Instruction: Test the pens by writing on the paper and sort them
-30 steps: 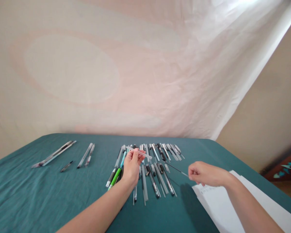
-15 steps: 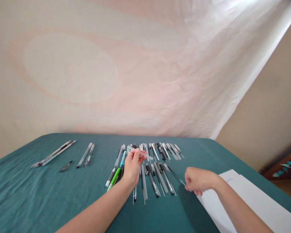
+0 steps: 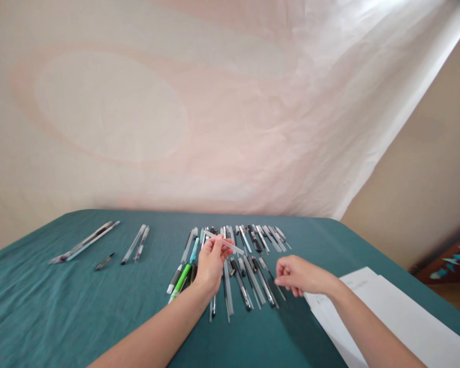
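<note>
My left hand (image 3: 211, 263) is closed on a clear pen barrel (image 3: 233, 247), pinched between thumb and fingers and held slanting above the pens. My right hand (image 3: 293, 275) is over the right end of the front row, its fingers loosely curled and apart, with nothing visible in them. Just beside its fingertips a thin pen refill (image 3: 279, 291) lies on the cloth, its far end by a pale cap. Under and around my left hand are two rows of taken-apart pens, with clear barrels (image 3: 256, 286), caps and refills side by side. A green pen (image 3: 181, 278) lies left of my left wrist.
A dark green cloth (image 3: 80, 317) covers the table. White paper sheets (image 3: 398, 317) lie at the right, under my right forearm. Long packaged pens (image 3: 86, 243), two more pens (image 3: 134, 245) and a small dark pen part (image 3: 105, 261) lie on the left. A pale curtain hangs behind.
My right hand has moved left and let go of the refill, which now lies straighter at the row's right end. My left hand keeps the barrel nearly still.
</note>
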The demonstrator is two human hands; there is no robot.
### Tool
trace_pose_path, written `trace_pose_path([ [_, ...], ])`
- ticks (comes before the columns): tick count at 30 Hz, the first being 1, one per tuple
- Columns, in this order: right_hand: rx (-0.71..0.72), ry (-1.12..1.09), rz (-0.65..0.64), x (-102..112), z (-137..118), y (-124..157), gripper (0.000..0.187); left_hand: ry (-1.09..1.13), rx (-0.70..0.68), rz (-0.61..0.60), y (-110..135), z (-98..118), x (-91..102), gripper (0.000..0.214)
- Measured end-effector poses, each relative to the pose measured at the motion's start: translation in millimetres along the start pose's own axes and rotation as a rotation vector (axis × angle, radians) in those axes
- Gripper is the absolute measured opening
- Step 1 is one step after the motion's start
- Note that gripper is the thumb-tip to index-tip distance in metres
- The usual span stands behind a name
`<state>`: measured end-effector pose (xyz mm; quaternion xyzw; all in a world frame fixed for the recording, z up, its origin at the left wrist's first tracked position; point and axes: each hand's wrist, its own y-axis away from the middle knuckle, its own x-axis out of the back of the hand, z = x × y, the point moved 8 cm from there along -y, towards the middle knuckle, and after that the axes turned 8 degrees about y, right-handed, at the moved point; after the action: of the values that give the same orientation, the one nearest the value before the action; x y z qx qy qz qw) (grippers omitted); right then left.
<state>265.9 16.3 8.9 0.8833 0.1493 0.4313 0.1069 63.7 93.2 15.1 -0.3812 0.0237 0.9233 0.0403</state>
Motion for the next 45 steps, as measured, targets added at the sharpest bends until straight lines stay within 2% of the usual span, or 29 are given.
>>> trace_pose_path([
  [3,0.019,0.019,0.191,11.2,-5.7,-7.8,0.011,-0.002,0.009,-0.016,-0.5,-2.8,0.8,0.02],
  [8,0.118,0.084,0.285,11.0,-21.1,-11.1,0.014,-0.005,0.017,-0.026,-0.1,-4.9,1.0,0.021],
  [13,0.211,0.259,0.39,13.6,-35.2,-5.0,0.016,-0.013,0.021,-0.027,0.5,-6.1,0.0,0.021],
  [20,0.245,0.342,0.416,12.5,-47.2,-0.4,0.02,-0.015,0.025,-0.032,0.8,-7.2,-0.3,0.022],
  [30,0.212,0.343,0.443,7.8,-33.8,-10.1,0.022,-0.02,0.038,-0.028,0.8,-9.3,0.4,0.021],
  [34,0.207,0.372,0.442,11.1,-34.9,-8.0,0.015,-0.02,0.041,-0.031,1.1,-9.5,0.2,0.022],
  [39,0.108,0.444,0.444,16.5,-21.7,-8.3,0.01,-0.024,0.045,-0.027,1.2,-10.1,1.2,0.021],
  [45,0.014,0.412,0.338,9.4,-5.0,-12.9,0.013,-0.031,0.045,-0.028,2.0,-9.8,1.0,0.022],
])
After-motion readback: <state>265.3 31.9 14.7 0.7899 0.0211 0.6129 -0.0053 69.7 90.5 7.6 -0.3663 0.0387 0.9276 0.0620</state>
